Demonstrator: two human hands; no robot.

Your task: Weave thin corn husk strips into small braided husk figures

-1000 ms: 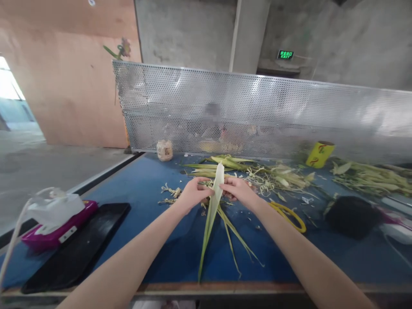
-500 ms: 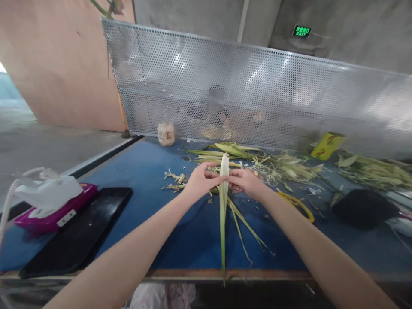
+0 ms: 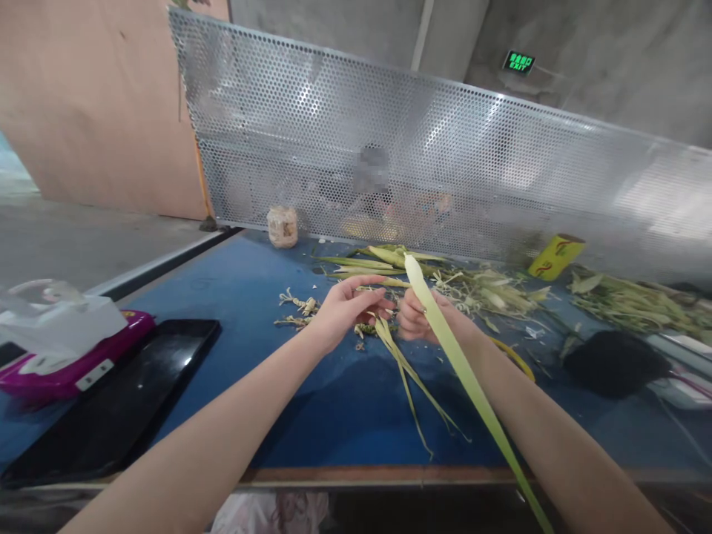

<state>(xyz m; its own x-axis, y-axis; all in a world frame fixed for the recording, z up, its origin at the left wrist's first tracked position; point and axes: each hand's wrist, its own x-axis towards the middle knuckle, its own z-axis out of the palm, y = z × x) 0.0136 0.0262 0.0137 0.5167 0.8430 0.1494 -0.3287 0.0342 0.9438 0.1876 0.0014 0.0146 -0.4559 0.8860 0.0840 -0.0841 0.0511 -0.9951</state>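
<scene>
My right hand (image 3: 418,317) is closed on a long pale green leaf strip (image 3: 461,365), which slants from above my fingers down across my right forearm and past the table's front edge. My left hand (image 3: 349,306) hovers just left of it with fingers apart and holds nothing. Thin green strips (image 3: 410,380) lie on the blue table (image 3: 233,297) below both hands. Small woven leaf pieces (image 3: 297,304) lie just left of my left hand.
A heap of green leaves and trimmings (image 3: 472,285) runs along the back. Yellow-handled scissors (image 3: 515,356), a black bundle (image 3: 612,363) and a yellow cup (image 3: 556,256) are to the right. A black tray (image 3: 122,393) and a magenta box (image 3: 72,363) lie left. A perforated metal screen (image 3: 445,170) stands behind.
My left hand has let go of the leaf strip and opened. My right hand has swung the strip's lower end to the right, over my right forearm.
</scene>
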